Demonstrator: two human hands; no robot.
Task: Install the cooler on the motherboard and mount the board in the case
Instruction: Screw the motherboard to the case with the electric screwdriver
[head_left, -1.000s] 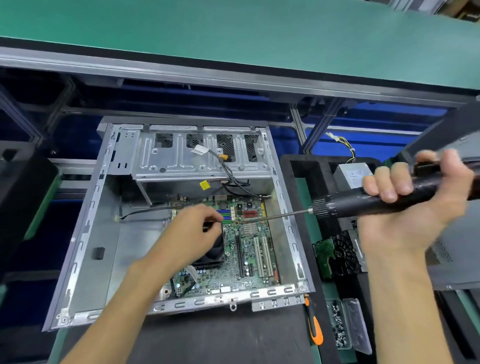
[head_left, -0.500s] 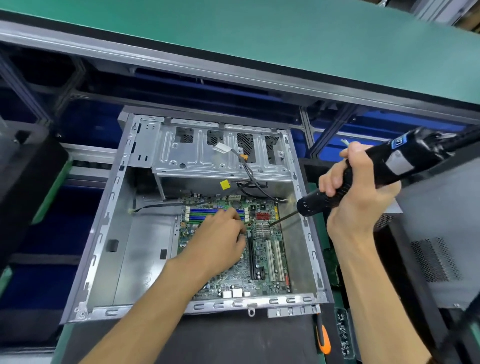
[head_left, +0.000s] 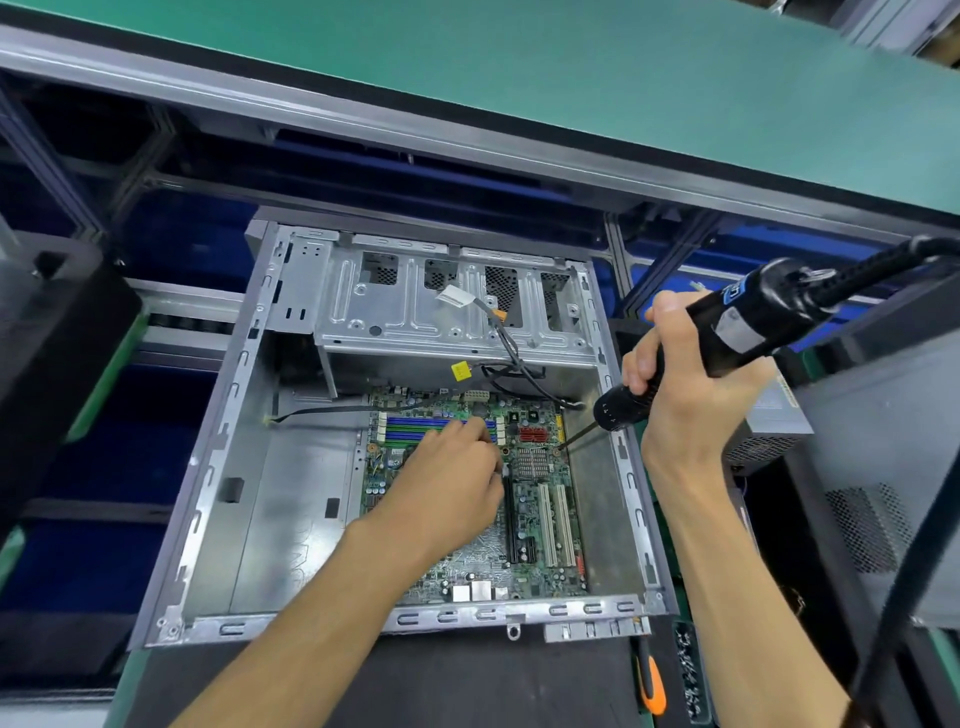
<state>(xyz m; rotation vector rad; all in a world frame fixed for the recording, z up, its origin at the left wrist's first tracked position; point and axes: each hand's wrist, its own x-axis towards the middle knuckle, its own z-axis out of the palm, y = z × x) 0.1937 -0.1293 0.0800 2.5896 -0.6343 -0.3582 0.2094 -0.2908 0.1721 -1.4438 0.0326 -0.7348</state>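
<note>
Motherboard lies flat inside the open case, left hand resting on it with fingers bent, right hand gripping the electric screwdriver, its bit touching the board's right edge

My one camera sits on my head, looking forward and steeply down into the open computer case from close above. The wide lens bends the green shelf at the top, and both my forearms enter from the bottom edge.
</note>
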